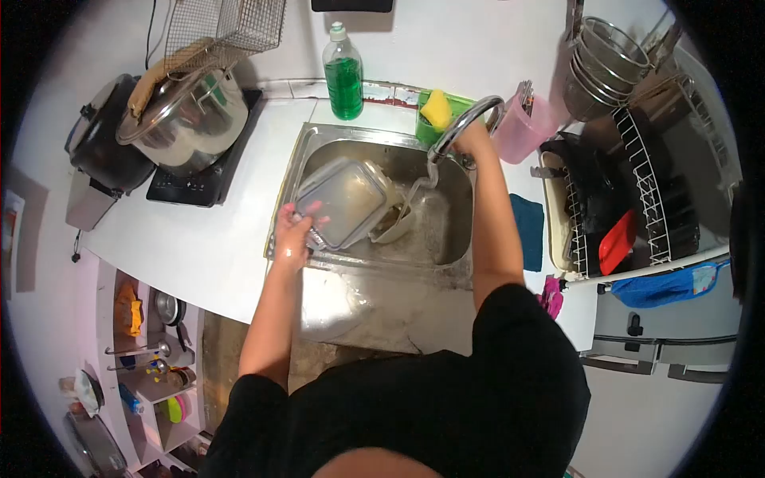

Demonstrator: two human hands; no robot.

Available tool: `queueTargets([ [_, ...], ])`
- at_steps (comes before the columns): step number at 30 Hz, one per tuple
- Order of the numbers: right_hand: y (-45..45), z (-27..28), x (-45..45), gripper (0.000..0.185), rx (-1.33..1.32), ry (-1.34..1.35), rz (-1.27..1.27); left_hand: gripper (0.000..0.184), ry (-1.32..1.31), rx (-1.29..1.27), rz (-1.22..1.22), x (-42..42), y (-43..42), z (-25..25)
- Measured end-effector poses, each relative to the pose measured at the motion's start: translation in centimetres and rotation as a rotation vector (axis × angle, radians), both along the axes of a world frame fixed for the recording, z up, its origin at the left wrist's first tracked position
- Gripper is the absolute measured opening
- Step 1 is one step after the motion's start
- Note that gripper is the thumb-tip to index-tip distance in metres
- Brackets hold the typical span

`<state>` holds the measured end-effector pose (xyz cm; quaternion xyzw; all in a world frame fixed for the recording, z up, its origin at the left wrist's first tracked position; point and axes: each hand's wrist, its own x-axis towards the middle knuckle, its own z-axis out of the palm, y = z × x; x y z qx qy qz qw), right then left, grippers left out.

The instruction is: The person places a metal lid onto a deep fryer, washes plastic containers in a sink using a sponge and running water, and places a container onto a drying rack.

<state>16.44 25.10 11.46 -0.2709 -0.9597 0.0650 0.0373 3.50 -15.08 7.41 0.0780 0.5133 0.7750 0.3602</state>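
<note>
Far left: a black round pot (107, 135) stands on the white counter (215, 255), well left of the steel sink (374, 134).
Hob: a shiny steel pot (211, 119) sits on a flat black cooktop (187, 187), left of the sink, with a wire mesh basket (251, 28) above.
My left hand (293, 239): over the sink's left side, pinching the edge of the plastic piece between thumb and fingers.
Plastic piece: a translucent, rounded rectangular one (344, 203) with a greyish rim, held tilted over the sink's left half; I cannot tell whether it is a lid or a shallow tub.
Soap: a clear bottle of green liquid (344, 88) stands upright just behind the sink.
In the basin: a pale curved vessel (394, 231) lies partly hidden beside the plastic piece.
Sponge: yellow (436, 110), in a green holder (460, 106) at the sink's back edge.
Tap: a curved chrome one (466, 117) arches over the sink's back right.
My right hand (476, 139): at the sink's back right corner, partly behind the tap; I cannot tell its grip.
Right side: a pink plastic cup (523, 131) and a folded teal cloth (527, 231) lie right of the sink.
</note>
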Motion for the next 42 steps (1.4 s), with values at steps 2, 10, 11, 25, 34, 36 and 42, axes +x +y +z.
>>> queueTargets([
  [2, -4.6, -1.8, 1.8, 0.021, -0.026, 0.249, -0.309, 0.040, -0.040, 0.049, -0.023, -1.2, -1.4, -0.5],
  [10, -4.2, -2.4, -1.2, 0.026, 0.017, 0.404, -0.313, 0.055, -0.289, 0.117, -0.115, -0.4, -0.8, 0.8],
  [11, -6.1, 2.8, -1.8, 0.029, -0.043, 0.532, -0.357, 0.055, -0.297, 0.109, -0.105, -0.2, -0.6, 0.3],
  [25, 7.0, 0.3, -6.9, 0.021, 0.263, -0.152, -0.172, 0.056, -0.285, 0.126, -0.220, 0.5, -3.0, 0.2],
  [34, 5.4, -0.7, -6.3, 0.029, 0.405, -0.161, -0.094, 0.056, -0.282, 0.137, -0.251, 0.6, -3.0, 0.8],
  [36, 5.1, 0.4, -6.2, 0.031, 0.245, 0.006, -0.265, 0.053, -0.318, 0.132, -0.252, 0.8, -3.0, 1.2],
  [42, 7.1, -5.8, -6.6, 0.021, 0.203, -0.004, -0.180, 0.056, -0.288, 0.167, -0.277, 0.6, -1.1, 1.7],
])
